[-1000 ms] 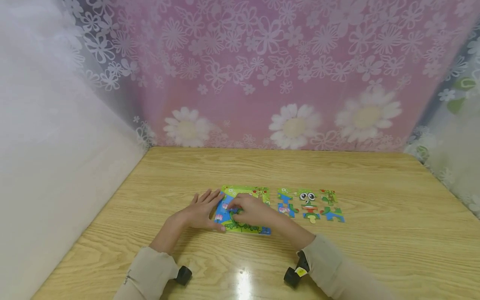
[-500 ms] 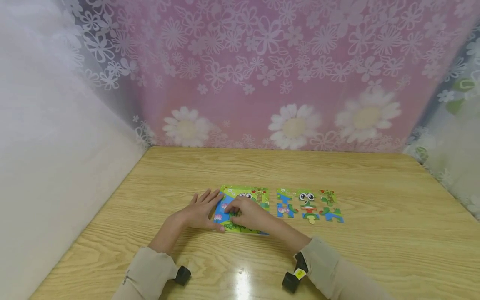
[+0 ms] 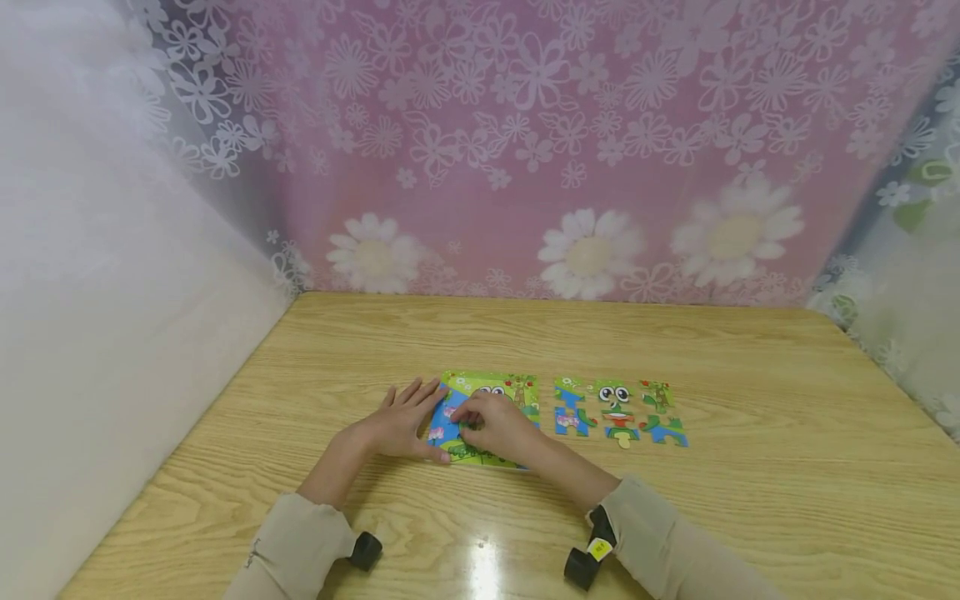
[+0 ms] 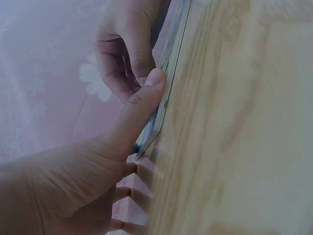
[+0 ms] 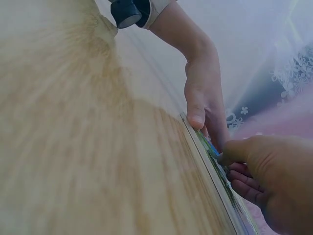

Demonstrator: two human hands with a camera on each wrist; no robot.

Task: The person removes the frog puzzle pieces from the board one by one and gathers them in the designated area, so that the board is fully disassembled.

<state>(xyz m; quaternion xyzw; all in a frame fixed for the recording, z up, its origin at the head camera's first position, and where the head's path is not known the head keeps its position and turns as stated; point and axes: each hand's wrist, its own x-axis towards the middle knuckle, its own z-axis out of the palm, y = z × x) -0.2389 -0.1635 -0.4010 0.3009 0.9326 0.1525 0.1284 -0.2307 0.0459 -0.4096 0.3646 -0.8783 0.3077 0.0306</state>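
Observation:
A frog jigsaw puzzle board (image 3: 528, 385) lies on the wooden table, with a printed frog on green and blue. Its left side is under my left hand (image 3: 401, 425), whose fingers spread out at the left edge while the thumb rests on the near left corner. Over the middle of the board is my right hand (image 3: 498, 427), fingers bent, thumb and index fingertips down at the picture. I cannot tell whether a piece is between those fingertips. The left wrist view shows the left thumb (image 4: 144, 95) along the board's edge, close to the right hand (image 4: 132, 44).
To the right of the board lie several loose puzzle pieces (image 3: 617, 396) in two rows, showing eyes, a mouth and a tree. Flowered pink sheeting (image 3: 480, 150) hangs behind the table (image 3: 750, 500); a white sheet (image 3: 135, 333) stands at the left.
My right hand has drawn slightly left and down, uncovering the frog's printed eyes. The left hand stays in place, and the loose pieces have not moved.

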